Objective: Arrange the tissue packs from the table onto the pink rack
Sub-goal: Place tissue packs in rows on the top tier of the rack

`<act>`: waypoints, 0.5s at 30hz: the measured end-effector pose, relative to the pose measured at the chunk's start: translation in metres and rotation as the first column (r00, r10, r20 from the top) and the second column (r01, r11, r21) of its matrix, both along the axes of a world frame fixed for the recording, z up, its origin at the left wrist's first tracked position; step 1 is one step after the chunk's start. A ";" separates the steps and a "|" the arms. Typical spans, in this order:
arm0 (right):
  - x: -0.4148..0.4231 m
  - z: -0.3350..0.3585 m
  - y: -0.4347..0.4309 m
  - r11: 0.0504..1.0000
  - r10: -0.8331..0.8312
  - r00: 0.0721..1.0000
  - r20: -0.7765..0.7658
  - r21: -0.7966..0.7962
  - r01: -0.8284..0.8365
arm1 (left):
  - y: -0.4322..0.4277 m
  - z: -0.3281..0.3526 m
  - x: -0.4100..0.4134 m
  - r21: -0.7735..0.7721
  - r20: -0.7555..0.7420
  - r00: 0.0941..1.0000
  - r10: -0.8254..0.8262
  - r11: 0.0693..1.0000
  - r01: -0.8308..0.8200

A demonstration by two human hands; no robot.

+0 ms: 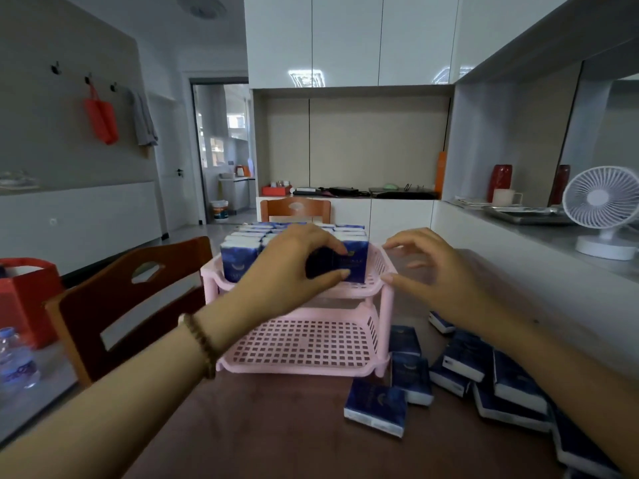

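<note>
My left grip covers most of the front tissue pack on the pink rack top tier. Rear packs there mostly hidden, can't count. Loose packs at the tabletop's right edge run under my right forearm and out of frame. Pack print too blurred to read.

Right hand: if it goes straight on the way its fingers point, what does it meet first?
The right hand points left at the pink rack; it would probably meet the top tier's right rim first, though depth is unclear. Beyond is the tissue pack the left hand pinches.
</note>
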State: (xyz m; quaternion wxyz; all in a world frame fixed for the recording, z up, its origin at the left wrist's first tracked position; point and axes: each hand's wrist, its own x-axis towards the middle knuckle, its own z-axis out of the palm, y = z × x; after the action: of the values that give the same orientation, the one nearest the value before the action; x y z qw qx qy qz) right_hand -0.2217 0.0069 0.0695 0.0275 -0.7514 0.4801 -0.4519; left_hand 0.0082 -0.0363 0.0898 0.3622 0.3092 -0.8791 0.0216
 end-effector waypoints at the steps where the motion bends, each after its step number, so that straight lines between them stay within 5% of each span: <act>1: -0.002 -0.010 0.014 1.000 0.007 1.000 -0.009 0.005 -0.007 | 0.008 -0.015 0.000 -0.023 -0.006 1.000 -0.001 1.000 0.001; 8: -0.019 -0.104 0.051 0.937 -0.090 0.996 -0.006 0.339 0.087 | 0.035 -0.125 -0.011 0.219 -0.064 0.997 -0.044 0.974 0.057; 15: -0.013 -0.129 0.051 0.803 -0.142 0.953 -0.267 0.532 0.269 | 0.038 -0.172 -0.023 0.384 0.099 0.993 -0.070 0.923 0.027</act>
State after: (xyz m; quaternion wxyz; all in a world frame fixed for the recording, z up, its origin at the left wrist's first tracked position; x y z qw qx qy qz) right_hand -0.2345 0.0581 -0.0593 0.1462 -0.6971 0.6707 -0.2070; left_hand -0.0152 0.0019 -0.0823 0.2463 0.3502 -0.8925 -0.1417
